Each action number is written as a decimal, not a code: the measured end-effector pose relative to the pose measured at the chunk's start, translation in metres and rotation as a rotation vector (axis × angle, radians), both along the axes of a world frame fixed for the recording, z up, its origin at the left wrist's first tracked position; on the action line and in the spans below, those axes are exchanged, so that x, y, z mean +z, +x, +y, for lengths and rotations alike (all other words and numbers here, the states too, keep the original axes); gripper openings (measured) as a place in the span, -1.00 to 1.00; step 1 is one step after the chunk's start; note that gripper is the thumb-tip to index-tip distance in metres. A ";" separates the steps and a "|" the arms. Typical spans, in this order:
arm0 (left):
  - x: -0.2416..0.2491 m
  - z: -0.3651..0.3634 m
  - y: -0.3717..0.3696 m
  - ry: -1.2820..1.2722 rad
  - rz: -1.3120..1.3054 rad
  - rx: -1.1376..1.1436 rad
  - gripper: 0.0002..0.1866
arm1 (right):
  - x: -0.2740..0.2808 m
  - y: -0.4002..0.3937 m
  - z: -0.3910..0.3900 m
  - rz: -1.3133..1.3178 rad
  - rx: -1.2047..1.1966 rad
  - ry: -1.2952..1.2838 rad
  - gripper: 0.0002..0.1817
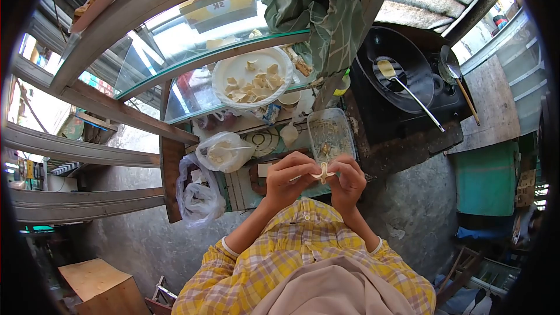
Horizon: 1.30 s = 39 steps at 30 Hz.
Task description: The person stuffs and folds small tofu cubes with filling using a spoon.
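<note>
My left hand [287, 179] and my right hand [348, 182] meet in front of my chest, pinching a small pale dumpling [324, 174] between the fingertips. Its dough wrapper looks folded, with the two sides pressed by my thumbs and fingers. Just beyond my hands sits a clear plastic container [349, 121] with crumbly, brownish filling [328, 150] in it. Farther off on the glass shelf, a white round plate [218, 84] holds several folded dumplings [256, 88].
At the right, a black wok [373, 46] on a stove holds a metal spatula [415, 100]. A strainer [449, 64] lies beside it. Plastic bags [224, 151] stand left of my hands. Wooden cabinet frames [131, 114] cross the left side.
</note>
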<state>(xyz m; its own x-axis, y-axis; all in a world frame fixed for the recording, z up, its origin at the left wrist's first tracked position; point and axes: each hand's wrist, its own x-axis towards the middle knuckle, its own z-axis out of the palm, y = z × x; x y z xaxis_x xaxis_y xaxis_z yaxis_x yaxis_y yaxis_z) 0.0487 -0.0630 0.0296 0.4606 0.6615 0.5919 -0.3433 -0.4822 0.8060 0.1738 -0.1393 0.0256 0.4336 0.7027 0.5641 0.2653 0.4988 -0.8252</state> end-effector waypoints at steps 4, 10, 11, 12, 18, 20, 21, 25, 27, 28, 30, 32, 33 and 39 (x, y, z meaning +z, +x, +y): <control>0.008 0.005 -0.008 0.036 -0.009 -0.025 -0.74 | 0.009 -0.003 0.002 -0.024 0.070 0.009 -0.88; 0.011 0.004 -0.021 -0.062 -0.020 0.099 -0.77 | 0.014 -0.012 0.016 -0.042 0.081 0.040 -0.83; 0.011 0.002 -0.024 -0.119 -0.013 0.117 -0.78 | 0.015 -0.013 0.019 -0.061 0.085 0.043 -0.82; 0.009 0.001 -0.026 -0.175 -0.047 0.119 -0.78 | 0.017 -0.013 0.023 -0.080 0.090 0.047 -0.81; -0.004 0.002 -0.036 -0.334 -0.217 0.144 -0.71 | 0.031 -0.021 0.041 -0.124 0.131 0.054 -0.79; -0.008 0.004 -0.041 -0.361 -0.219 0.165 -0.71 | 0.035 -0.023 0.046 -0.168 0.149 0.038 -0.79; -0.008 0.006 -0.042 -0.356 -0.235 0.173 -0.72 | 0.038 -0.022 0.049 -0.221 0.162 0.031 -0.79; -0.008 0.013 -0.051 -0.324 -0.249 0.188 -0.72 | 0.046 -0.019 0.056 -0.422 0.189 0.042 -0.78; -0.007 0.016 -0.055 -0.303 -0.243 0.189 -0.72 | 0.051 -0.022 0.060 -0.474 0.186 0.055 -0.77; -0.006 0.018 -0.057 -0.295 -0.246 0.191 -0.73 | 0.052 -0.023 0.062 -0.500 0.184 0.062 -0.76; -0.007 0.021 -0.058 -0.279 -0.249 0.184 -0.72 | 0.053 -0.025 0.068 -0.543 0.184 0.065 -0.77; -0.013 0.025 -0.058 -0.259 -0.248 0.167 -0.70 | 0.053 -0.025 0.074 -0.571 0.180 0.058 -0.78; -0.011 0.025 -0.055 -0.376 -0.232 0.204 -0.70 | 0.053 -0.025 0.079 -0.579 0.177 0.050 -0.79; -0.018 0.035 -0.050 -0.729 -0.183 0.313 -0.69 | 0.045 -0.018 0.144 -0.625 0.095 -0.100 -0.87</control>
